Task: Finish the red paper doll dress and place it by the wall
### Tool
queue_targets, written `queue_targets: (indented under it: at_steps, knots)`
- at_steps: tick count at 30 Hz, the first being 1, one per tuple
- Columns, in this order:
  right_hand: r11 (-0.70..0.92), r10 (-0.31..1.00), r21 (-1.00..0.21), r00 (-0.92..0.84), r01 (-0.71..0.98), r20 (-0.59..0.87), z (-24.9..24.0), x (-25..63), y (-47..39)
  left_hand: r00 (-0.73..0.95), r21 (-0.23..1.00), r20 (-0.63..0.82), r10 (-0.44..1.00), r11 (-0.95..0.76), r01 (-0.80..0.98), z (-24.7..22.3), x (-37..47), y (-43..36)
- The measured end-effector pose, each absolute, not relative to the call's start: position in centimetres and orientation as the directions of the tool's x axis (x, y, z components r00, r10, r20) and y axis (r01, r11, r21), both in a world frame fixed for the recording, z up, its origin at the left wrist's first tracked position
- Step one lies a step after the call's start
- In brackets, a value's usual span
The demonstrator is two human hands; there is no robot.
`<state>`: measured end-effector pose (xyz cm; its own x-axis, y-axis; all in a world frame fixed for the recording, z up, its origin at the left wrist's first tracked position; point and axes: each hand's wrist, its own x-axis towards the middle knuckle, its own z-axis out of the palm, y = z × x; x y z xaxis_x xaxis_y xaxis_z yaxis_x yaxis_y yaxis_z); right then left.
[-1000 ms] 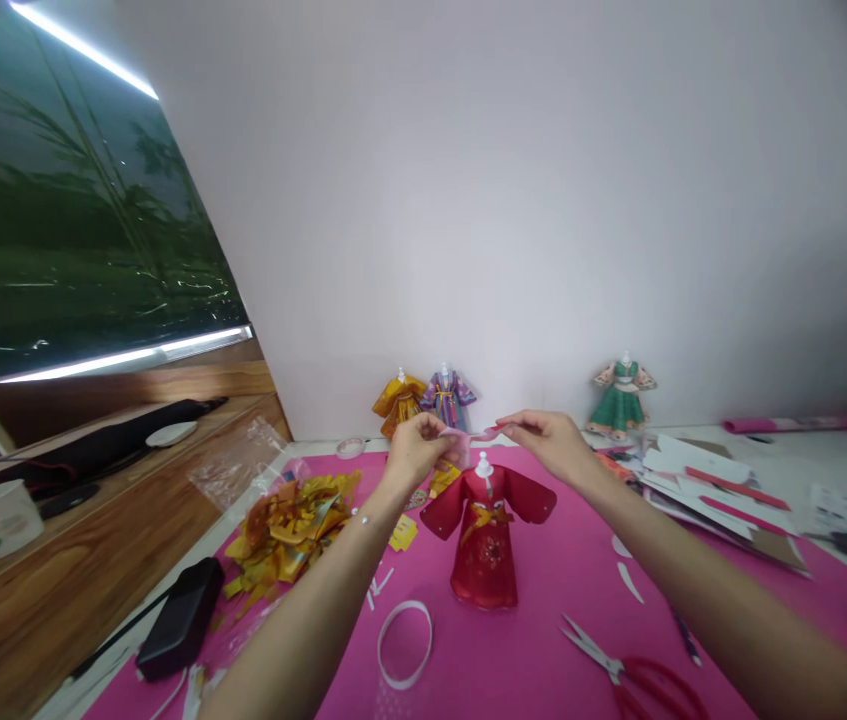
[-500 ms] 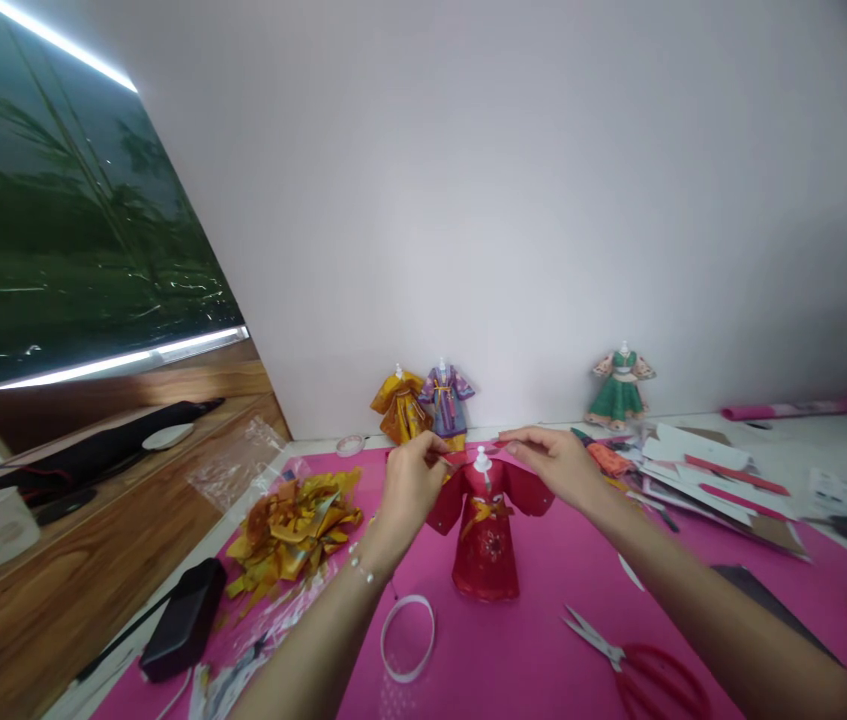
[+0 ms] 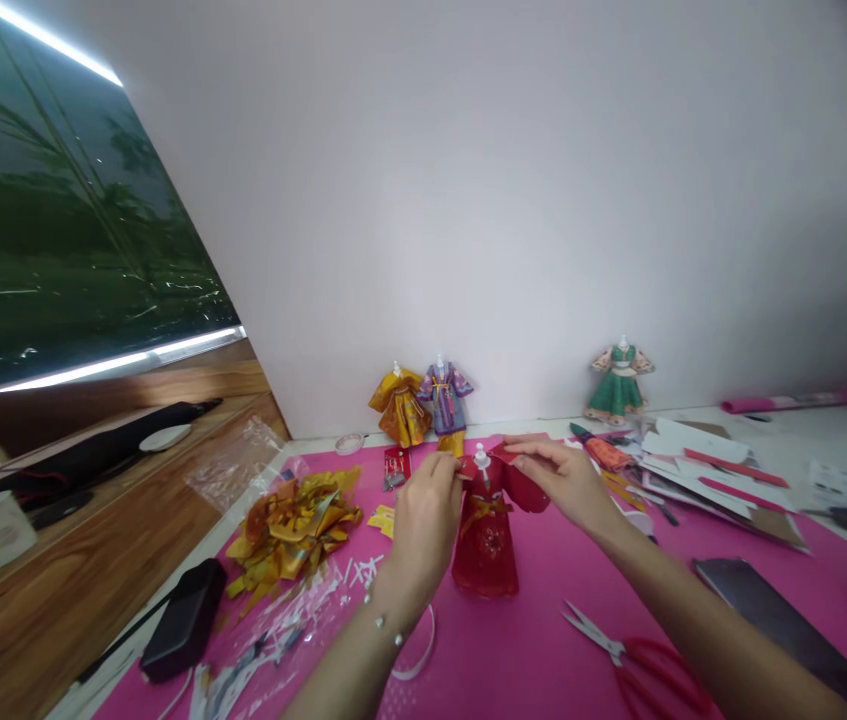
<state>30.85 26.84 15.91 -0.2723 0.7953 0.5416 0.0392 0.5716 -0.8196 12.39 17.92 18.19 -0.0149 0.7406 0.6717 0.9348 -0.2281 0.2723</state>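
Observation:
A small red dress (image 3: 484, 560) with a gold bow and a white neck knob stands upright on the pink mat (image 3: 535, 640). At its left shoulder, my left hand (image 3: 427, 515) is closed in a pinch and covers the left sleeve. My right hand (image 3: 554, 475) pinches the top of the other sleeve (image 3: 526, 490) between thumb and fingers. Right of the dress lie red-handled scissors (image 3: 622, 655), blades slightly apart. A roll of white tape (image 3: 423, 650) is partly hidden behind my left wrist.
Gold scraps (image 3: 295, 525) are heaped at the left beside a black box (image 3: 183, 620). Gold (image 3: 402, 405), purple (image 3: 444, 395) and green (image 3: 618, 385) small dresses lean by the wall. Paper sheets (image 3: 715, 475) and a dark phone-like slab (image 3: 775, 610) lie at the right.
My left hand has moved right and down, in over the dress's left sleeve, uncovering a red card and yellow piece behind. My right hand has shifted slightly onto the right sleeve.

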Motion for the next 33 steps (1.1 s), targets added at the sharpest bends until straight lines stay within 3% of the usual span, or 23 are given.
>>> queue_targets:
  at_steps: [7,13,19,27,30,33]
  knots:
    - [0.636,0.758,-0.766,-0.263,0.096,0.597,14.5,31.2,26.1,0.05,0.149,0.703,0.709,-0.216,0.965,16.8,12.2,17.6]
    - [0.788,0.612,-0.526,-0.322,0.319,0.722,13.2,31.4,25.2,0.068,0.087,0.714,0.697,-0.185,0.979,15.9,12.3,17.3]
    - [0.832,0.398,-0.174,-0.349,0.526,0.848,12.3,31.1,24.7,0.008,0.057,0.628,0.778,-0.057,0.997,15.7,12.9,16.7]
    - [0.809,0.336,-0.081,-0.346,0.582,0.876,12.2,31.1,24.6,0.022,0.066,0.576,0.817,-0.074,0.995,14.9,13.1,16.7]
    - [0.825,0.378,-0.125,-0.375,0.551,0.846,12.1,31.4,24.4,0.061,0.13,0.631,0.773,-0.184,0.974,14.7,12.7,16.3]
    - [0.84,0.428,-0.251,-0.304,0.48,0.851,12.6,31.9,24.6,-0.128,0.441,0.642,0.756,-0.227,0.868,14.9,11.4,16.5]
